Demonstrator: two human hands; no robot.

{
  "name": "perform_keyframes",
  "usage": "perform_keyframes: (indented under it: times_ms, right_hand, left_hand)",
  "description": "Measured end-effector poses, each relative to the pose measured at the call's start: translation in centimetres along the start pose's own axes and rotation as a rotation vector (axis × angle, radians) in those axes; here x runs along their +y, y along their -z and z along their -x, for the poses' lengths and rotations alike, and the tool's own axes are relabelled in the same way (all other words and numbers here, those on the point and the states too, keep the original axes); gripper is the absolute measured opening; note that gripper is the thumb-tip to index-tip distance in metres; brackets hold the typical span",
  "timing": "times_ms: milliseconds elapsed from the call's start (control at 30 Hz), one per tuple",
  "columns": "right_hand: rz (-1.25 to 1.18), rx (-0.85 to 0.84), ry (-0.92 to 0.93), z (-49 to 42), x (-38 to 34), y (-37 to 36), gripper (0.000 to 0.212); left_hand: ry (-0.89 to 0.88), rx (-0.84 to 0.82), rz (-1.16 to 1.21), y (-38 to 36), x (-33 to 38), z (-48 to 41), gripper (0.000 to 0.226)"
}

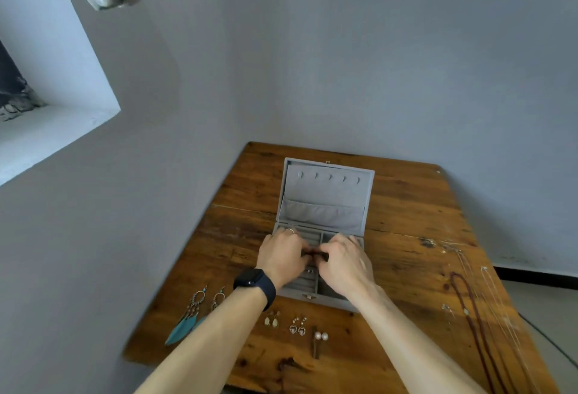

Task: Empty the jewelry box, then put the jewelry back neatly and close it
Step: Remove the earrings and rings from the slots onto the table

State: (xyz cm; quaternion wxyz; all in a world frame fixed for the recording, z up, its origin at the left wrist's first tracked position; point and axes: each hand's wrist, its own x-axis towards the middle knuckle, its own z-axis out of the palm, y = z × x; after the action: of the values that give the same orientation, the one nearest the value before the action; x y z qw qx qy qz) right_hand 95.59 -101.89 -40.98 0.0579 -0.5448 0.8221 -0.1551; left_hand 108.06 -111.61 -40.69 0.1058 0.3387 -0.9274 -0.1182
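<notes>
A grey velvet jewelry box (325, 196) stands open on the wooden table (406, 212), its lid leaning back. My left hand (281, 256) and my right hand (344, 260) hover over the box's ring-roll section, fingers curled and meeting around a small dark piece (313, 254) that is mostly hidden. A small pair of studs (309, 271) sits in the rolls below. In front of the box lie turquoise feather earrings (190, 312), pale drop earrings (271, 320), dark heart earrings (297, 326) and pearl studs (321, 336).
On the table's right side lie a dark red beaded necklace (469, 309) and thin silver chains (497, 293), reaching toward the near edge. A black watch is on my left wrist. Grey walls close in behind and to the left; a window recess is at far left.
</notes>
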Motion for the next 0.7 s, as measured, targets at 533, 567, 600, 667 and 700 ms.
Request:
perform_keyframes:
  times_ms: [533, 567, 600, 667, 700]
  right_hand:
    - [-0.622, 0.217, -0.125, 9.6, 1.1, 3.0, 0.01]
    - [-0.644, 0.209, -0.142, 10.9, 1.3, 2.9, 0.01]
    - [-0.652, 0.192, -0.16, 12.0, 1.5, 2.5, 0.01]
    - [-0.641, 0.143, -0.191, 13.7, 2.2, 1.5, 0.01]
    - [-0.63, 0.119, -0.203, 14.4, 2.6, 1.0, 0.011]
  left_hand:
    - [0.075, 0.093, 0.338, 2.6, 1.9, 5.6, 0.017]
    - [0.042, 0.09, 0.337, 2.4, 2.4, 6.3, 0.019]
    - [0.012, 0.077, 0.325, 2.2, 3.0, 7.0, 0.02]
    - [-0.036, 0.036, 0.293, 1.6, 4.2, 8.3, 0.022]
    - [-0.054, 0.008, 0.274, 1.2, 4.7, 8.8, 0.022]
